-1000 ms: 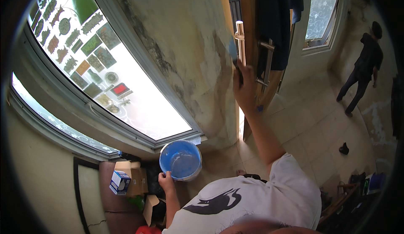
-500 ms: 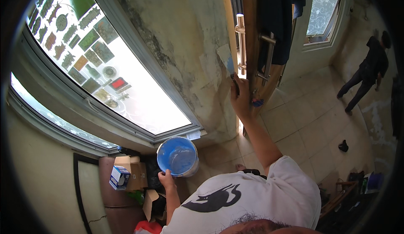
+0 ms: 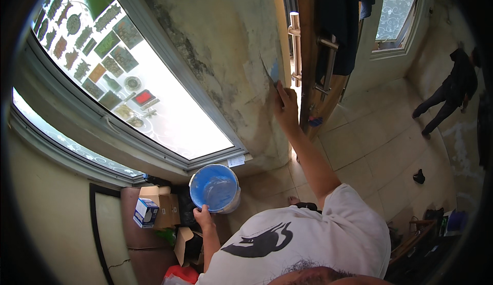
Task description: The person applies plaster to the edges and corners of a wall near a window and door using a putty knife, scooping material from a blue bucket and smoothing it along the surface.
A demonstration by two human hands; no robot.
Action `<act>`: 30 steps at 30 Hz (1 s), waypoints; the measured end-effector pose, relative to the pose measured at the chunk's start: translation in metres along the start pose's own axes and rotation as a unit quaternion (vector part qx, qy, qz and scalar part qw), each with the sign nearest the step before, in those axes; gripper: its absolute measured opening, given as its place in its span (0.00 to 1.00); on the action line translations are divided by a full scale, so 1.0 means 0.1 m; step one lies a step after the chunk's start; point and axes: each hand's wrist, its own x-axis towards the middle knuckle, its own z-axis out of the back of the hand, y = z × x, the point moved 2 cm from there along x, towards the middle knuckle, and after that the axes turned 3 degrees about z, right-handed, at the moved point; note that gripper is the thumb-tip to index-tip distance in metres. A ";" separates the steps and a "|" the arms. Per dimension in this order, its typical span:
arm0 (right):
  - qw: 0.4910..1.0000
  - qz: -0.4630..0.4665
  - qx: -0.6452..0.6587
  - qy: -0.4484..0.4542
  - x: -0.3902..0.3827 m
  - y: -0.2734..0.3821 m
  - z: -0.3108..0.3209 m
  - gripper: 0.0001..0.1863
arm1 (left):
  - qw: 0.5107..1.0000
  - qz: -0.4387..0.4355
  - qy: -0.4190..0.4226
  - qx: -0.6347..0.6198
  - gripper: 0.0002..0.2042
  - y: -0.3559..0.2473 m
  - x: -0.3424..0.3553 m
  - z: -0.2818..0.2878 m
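My right hand [image 3: 285, 104] is closed round a putty knife [image 3: 269, 74], raised against the stained wall [image 3: 226, 44] close to the door frame. Its blade is turned nearly edge-on, so little of its face shows. A light blue patch shows beside the blade; I cannot tell whether it lies on the knife or behind it. Lower down on the left, my left hand [image 3: 204, 217] grips the near rim of a blue bucket [image 3: 215, 186]. Whitish smears coat the inside of the bucket, which is tipped so its inside faces up.
A bright window [image 3: 192, 136] with a grey frame fills the left. Beside the wall stands a wooden door [image 3: 308, 54] with metal bar handles and dark cloth hanging on it. Cardboard boxes [image 3: 167, 208] sit lower left. Another person [image 3: 452, 87] stands at the far right on the tiled floor [image 3: 354, 151].
My right hand has shifted slightly left and turned the putty knife from face-on to nearly edge-on. The bucket has moved a little up and left. The other person has leaned and reached toward the wall.
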 end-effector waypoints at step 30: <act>0.996 -0.080 0.041 -0.011 -0.06 0.00 0.24 0.22 | 0.998 -0.047 0.006 0.031 0.08 -0.03 0.00 0.04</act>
